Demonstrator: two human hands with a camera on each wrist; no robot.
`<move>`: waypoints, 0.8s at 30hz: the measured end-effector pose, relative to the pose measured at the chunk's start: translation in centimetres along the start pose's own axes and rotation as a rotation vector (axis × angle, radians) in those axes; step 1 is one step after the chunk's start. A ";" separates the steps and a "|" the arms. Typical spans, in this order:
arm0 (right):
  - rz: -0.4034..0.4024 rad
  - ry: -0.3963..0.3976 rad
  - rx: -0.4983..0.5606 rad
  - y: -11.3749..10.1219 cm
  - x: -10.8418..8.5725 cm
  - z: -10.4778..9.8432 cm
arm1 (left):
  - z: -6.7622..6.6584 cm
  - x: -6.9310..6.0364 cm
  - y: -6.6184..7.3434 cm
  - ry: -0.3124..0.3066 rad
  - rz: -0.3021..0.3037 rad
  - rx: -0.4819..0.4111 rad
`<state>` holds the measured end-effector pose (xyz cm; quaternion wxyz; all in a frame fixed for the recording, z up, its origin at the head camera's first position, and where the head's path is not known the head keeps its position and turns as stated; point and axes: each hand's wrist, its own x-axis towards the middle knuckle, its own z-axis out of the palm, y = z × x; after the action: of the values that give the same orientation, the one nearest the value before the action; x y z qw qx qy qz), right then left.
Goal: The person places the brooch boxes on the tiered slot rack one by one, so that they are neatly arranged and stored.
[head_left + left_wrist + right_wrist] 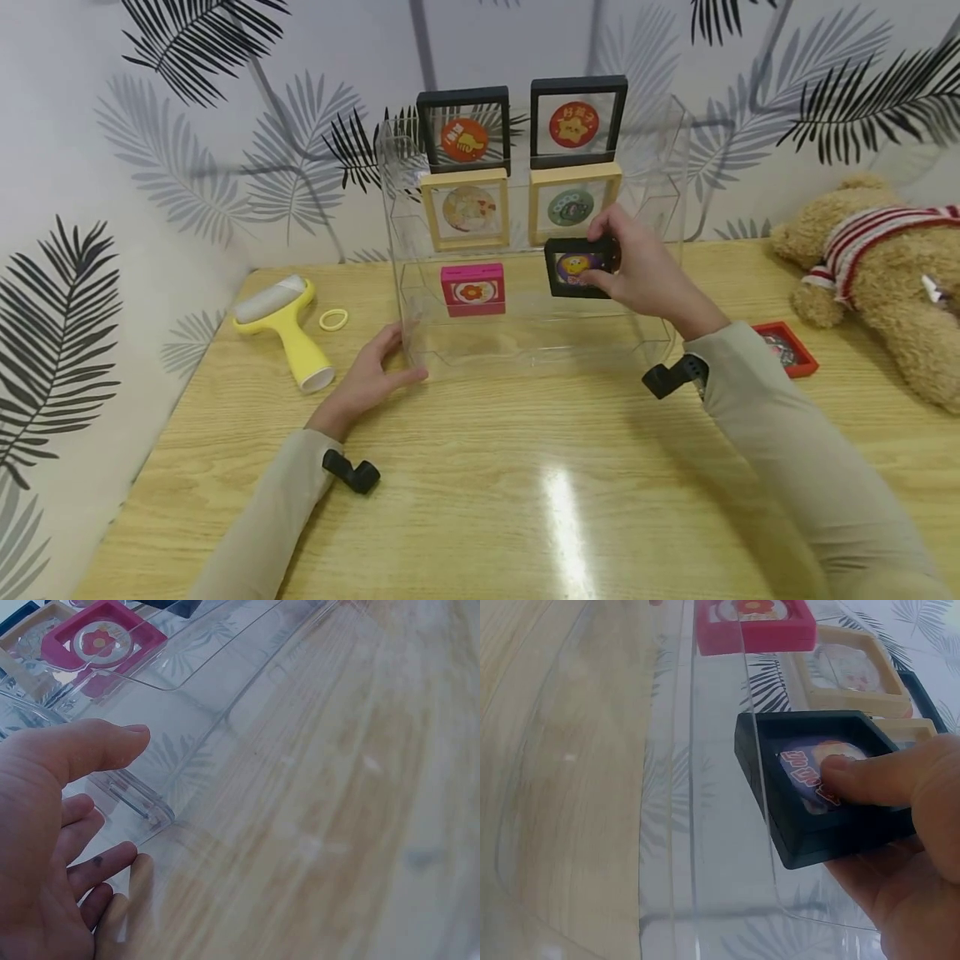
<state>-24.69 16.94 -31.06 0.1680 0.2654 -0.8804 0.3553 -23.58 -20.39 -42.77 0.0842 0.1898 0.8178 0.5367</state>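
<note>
In the head view my right hand [645,271] pinches a small black display frame [567,265] with a purple sticker, thumb across its front. That frame stands upright at the lower tier of a clear acrylic stepped rack [534,357]; the right wrist view shows the thumb on the sticker and fingers behind the frame [810,832]. A pink frame [473,305] with a flower sticker sits to its left on the same tier. My left hand [365,379] is at the rack's lower left corner, fingers spread and thumb extended; whether it touches the rack is unclear.
Two cream frames [467,247] stand on the middle tier, two black frames [577,160] on the top. A yellow lint roller [296,342] and yellow ring [333,320] lie left. At right are a red frame [802,360], partly behind my sleeve, and a teddy bear [892,292].
</note>
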 end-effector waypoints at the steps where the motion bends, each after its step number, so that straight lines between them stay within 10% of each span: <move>1: -0.001 0.012 -0.008 0.0 0.0 0.0 | 0.0 0.0 0.1 -0.002 -0.002 0.002; 16: -0.055 -0.100 -0.214 -0.5 -0.4 0.3 | 0.0 0.1 0.0 0.000 0.018 0.004; 24: -0.102 -0.035 -0.178 -0.4 -1.3 -0.6 | 0.1 0.0 0.1 -0.008 0.014 -0.017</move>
<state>-23.40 17.62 -31.04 0.1935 0.3001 -0.8966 0.2622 -23.53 -20.28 -42.68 0.0854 0.1973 0.8116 0.5432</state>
